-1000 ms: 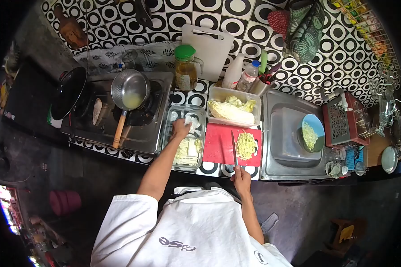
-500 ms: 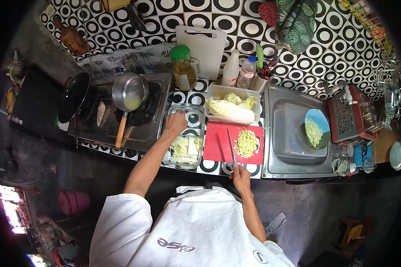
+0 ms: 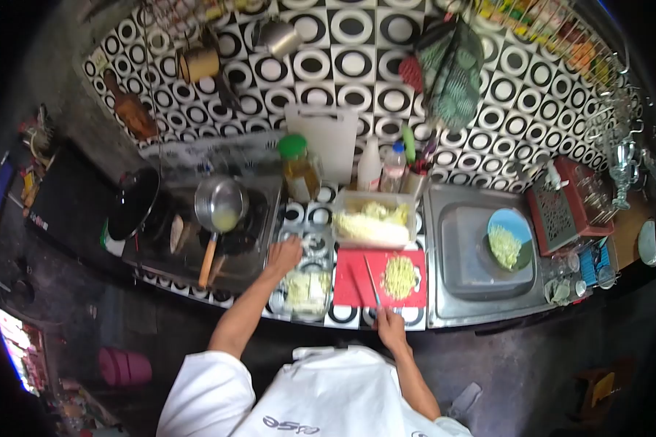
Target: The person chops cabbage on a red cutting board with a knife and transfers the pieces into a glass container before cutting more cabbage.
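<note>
My left hand (image 3: 283, 256) rests at the far left of a clear glass dish (image 3: 304, 282) holding pale cabbage pieces; whether it grips anything is unclear. My right hand (image 3: 390, 329) holds a knife (image 3: 372, 282) by its handle, blade pointing away over the red cutting board (image 3: 357, 288). A pile of shredded cabbage (image 3: 399, 276) lies on the board's right side. Behind the board stands a white tub (image 3: 373, 224) of cabbage leaves.
A stove with a steel saucepan (image 3: 221, 204) and a black pan (image 3: 133, 204) is on the left. A steel sink (image 3: 474, 255) on the right holds a blue plate (image 3: 509, 238) of shredded cabbage. Bottles and an oil jar (image 3: 301, 169) line the tiled wall.
The view has pulled back and tilted up, showing more wall. My left hand stays at the glass dish's far end. The knife has tilted slightly over the board.
</note>
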Tool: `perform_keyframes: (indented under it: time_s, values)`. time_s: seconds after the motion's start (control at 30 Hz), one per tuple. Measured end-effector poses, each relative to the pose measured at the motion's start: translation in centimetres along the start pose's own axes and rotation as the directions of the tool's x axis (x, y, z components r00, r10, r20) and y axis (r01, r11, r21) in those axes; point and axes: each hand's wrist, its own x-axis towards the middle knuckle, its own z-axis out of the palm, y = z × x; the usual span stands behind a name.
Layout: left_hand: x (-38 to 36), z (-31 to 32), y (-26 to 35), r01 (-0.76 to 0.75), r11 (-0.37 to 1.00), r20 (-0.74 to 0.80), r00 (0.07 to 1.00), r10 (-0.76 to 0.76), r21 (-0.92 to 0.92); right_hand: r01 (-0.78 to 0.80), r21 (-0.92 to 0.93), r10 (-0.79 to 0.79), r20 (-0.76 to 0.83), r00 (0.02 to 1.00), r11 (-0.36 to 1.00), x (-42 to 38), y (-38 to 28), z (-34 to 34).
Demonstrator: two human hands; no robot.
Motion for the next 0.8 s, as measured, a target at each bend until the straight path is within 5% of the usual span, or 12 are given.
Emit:
perform_keyframes:
  time_s: [0.1, 0.17, 0.27, 0.33, 0.43, 0.47, 0.57, 0.7, 0.8]
  values:
    - [-0.2, 0.4, 0.1, 0.056, 0.997, -0.019, 0.998, -0.055, 0.054, 0.003, 0.019, -0.002, -0.018, 1.0, 1.0, 0.3, 1.3, 0.5]
    - [-0.3, 0.4, -0.4, -0.162, 0.977, -0.016, 0.986, 0.166, 0.138, 0.031, 0.006, -0.031, -0.021, 0.999, 0.999, 0.3, 1.6, 0.6]
    - [-0.3, -1.7, -0.6, -0.194, 0.974, -0.272, 0.937, 0.22, 0.12, 0.065, -0.033, -0.066, -0.039, 0.997, 0.997, -0.1, 0.4, 0.1]
    - [-0.3, -2.1, -0.9, -0.306, 0.936, -0.052, 0.946, 0.319, 0.175, -0.009, -0.039, 0.008, -0.028, 1.0, 0.999, -0.1, 0.4, 0.1]
    - [-0.1, -1.5, -1.6, -0.323, 0.937, -0.142, 0.929, 0.341, 0.136, 0.003, -0.063, -0.006, -0.051, 0.999, 0.998, 0.1, 0.4, 0.4]
    - [-0.1, -1.1, -1.6, -0.29, 0.938, 0.01, 0.956, 0.294, 0.19, -0.004, -0.06, 0.001, -0.05, 0.999, 0.998, -0.1, 0.5, 0.5]
    - [0.4, -2.2, -0.8, -0.259, 0.958, -0.16, 0.947, 0.277, 0.123, -0.002, -0.054, 0.0, -0.053, 0.999, 0.999, -0.1, 0.5, 0.1]
    - [2.0, -1.7, -1.9, -0.431, 0.897, -0.222, 0.869, 0.441, 0.098, -0.044, -0.041, 0.042, -0.042, 0.998, 0.998, -0.7, -0.5, 0.2]
    - [2.2, -3.3, -1.0, -0.304, 0.952, -0.167, 0.94, 0.297, -0.019, -0.038, -0.009, 0.037, -0.057, 0.998, 0.999, -0.6, -0.6, 0.3]
